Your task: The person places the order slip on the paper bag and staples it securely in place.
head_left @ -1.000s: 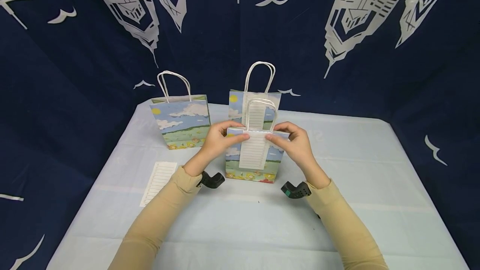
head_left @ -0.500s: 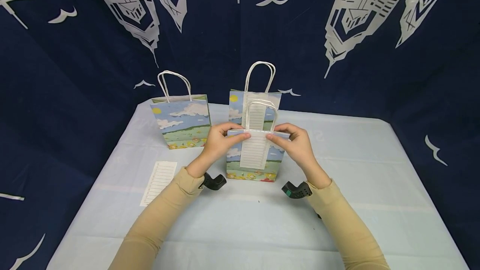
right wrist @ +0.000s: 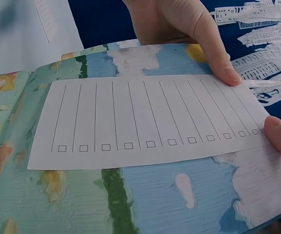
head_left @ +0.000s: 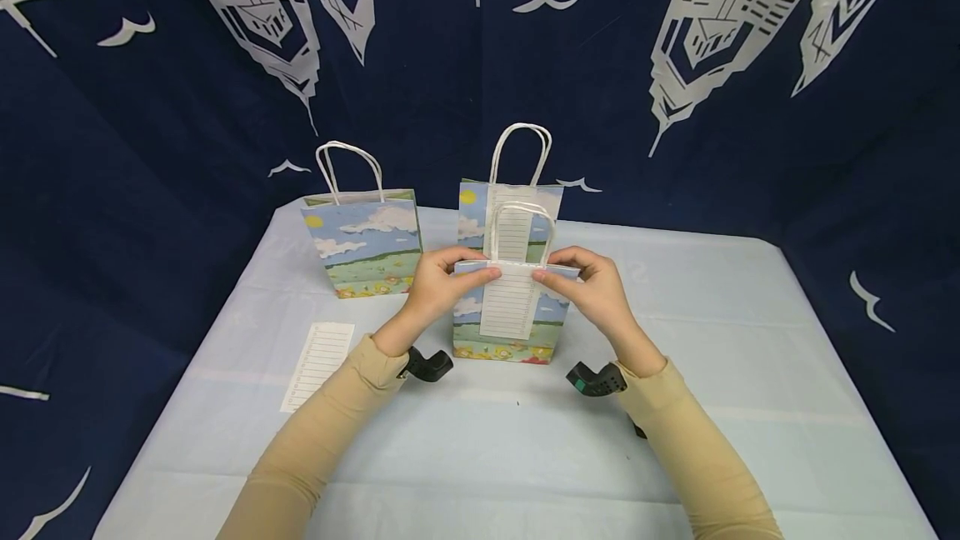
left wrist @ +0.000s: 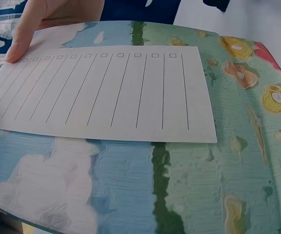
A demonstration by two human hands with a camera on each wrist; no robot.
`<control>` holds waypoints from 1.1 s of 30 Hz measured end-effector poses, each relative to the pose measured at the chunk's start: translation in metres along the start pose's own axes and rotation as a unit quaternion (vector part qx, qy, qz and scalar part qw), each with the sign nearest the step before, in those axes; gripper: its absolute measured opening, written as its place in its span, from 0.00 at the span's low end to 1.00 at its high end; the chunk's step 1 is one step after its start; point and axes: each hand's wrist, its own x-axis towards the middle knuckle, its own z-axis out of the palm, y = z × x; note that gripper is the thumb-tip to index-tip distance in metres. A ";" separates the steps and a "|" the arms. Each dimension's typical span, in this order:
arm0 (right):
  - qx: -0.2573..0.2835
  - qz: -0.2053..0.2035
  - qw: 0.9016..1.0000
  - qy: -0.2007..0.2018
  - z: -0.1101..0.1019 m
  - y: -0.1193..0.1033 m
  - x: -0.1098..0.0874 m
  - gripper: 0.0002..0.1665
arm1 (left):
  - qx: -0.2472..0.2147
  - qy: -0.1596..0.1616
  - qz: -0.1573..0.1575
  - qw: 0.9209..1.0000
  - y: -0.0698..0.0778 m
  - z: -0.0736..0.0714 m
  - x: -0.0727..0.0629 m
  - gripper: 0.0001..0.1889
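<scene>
A small paper gift bag (head_left: 467, 332) with a meadow-and-sky print stands upright at the middle of the table, its white handles (head_left: 525, 207) up. A white lined checklist slip (head_left: 507, 307) lies flat against its front, top edge at the bag's rim. My left hand (head_left: 442, 277) pinches the slip's upper left corner and the rim, thumb in front and fingers behind. On the other side, my right hand (head_left: 588, 282) pinches the upper right corner the same way. Both wrist views show the slip's printed lines and little boxes; the thumbs (right wrist: 228, 74) press its top end.
Behind stands a similar bag (head_left: 470, 215) with a lined slip on its front, partly hidden. Another bag (head_left: 375, 244) without a visible slip stands at the back left. A loose lined slip (head_left: 318, 361) lies on the white tablecloth (head_left: 480, 457) beside my left forearm.
The held bag has shifted very slightly, its bottom edge a little higher in view. Both hands keep their pinch on the slip and rim.
</scene>
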 end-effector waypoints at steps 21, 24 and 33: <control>-0.015 0.034 0.999 -0.032 -0.024 0.040 -0.003 0.18 | 0.007 0.002 0.021 1.000 -0.001 -0.001 -0.002 0.08; -0.036 0.052 0.997 -0.033 -0.030 0.043 -0.007 0.19 | 0.008 0.001 0.021 1.000 -0.002 -0.002 -0.002 0.08; -0.029 0.048 0.997 -0.057 -0.054 0.058 -0.023 0.18 | 0.004 0.000 0.019 1.000 -0.004 -0.002 -0.002 0.08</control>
